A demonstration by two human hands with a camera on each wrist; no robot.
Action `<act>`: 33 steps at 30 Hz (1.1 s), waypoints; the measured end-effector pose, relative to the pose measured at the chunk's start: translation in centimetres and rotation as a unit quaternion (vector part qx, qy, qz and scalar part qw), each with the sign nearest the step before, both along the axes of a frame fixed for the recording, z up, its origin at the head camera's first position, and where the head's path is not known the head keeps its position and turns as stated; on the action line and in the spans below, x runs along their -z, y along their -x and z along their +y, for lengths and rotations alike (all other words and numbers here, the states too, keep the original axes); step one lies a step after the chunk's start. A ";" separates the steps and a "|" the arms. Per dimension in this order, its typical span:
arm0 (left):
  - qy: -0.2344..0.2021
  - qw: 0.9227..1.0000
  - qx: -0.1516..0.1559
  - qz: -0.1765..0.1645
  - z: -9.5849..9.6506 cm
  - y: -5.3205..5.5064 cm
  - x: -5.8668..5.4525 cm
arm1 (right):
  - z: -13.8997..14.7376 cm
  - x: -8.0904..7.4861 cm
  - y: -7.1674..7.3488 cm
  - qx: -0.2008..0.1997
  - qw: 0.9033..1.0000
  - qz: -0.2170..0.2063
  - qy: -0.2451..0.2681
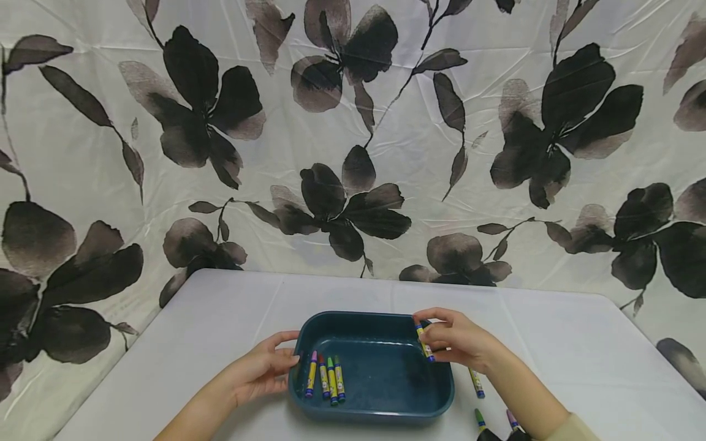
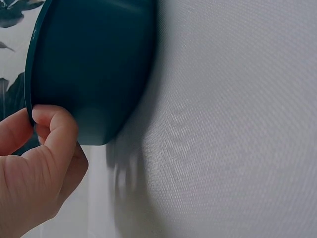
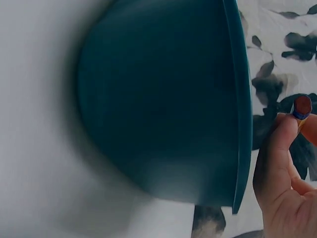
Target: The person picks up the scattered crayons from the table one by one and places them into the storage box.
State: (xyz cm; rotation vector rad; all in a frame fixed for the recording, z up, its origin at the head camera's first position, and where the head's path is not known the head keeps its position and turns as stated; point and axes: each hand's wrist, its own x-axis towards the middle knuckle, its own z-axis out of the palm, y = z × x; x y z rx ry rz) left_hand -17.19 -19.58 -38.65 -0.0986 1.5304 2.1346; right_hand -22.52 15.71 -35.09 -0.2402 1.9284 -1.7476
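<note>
While the left grip (image 1: 261, 370) pinches the rim at the left end of the dark teal tray (image 1: 397, 383), over on the other side it's the right grip (image 1: 462, 340) with the brown-tipped crayon (image 1: 426, 350), thumb and fingers clamped on it! That crayon sits right between the fingertips, tilted, blue end lowest, over the tray's right end; the right wrist view has it up beyond the rim, clear of the wall.

Across at the far left of the tray, nearest the left grip, four more lie side by side: pink-tipped (image 1: 311, 375), red-tipped (image 1: 323, 378), green-tipped (image 1: 332, 383) and dark green-tipped (image 1: 339, 381).

And outside, on the white bench (image 1: 250, 294), a loose crayon (image 1: 477, 384) lies just below the right wrist, with a green one (image 1: 480, 419) and a purple one (image 1: 512, 419) nearer the bottom edge, both partly hidden.
</note>
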 end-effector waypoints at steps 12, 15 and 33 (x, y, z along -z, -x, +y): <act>0.003 1.000 0.002 0.005 0.0 0.0 0.0 | -1.9 0.3 -0.2 0.012 0.999 -0.030 0.014; 0.004 1.000 0.001 0.005 0.0 0.0 0.1 | -2.3 0.4 -0.2 0.016 0.999 -0.032 0.009; 0.001 1.000 -0.001 -0.001 0.1 0.0 0.2 | -4.5 2.0 -0.7 0.007 1.000 -0.028 0.006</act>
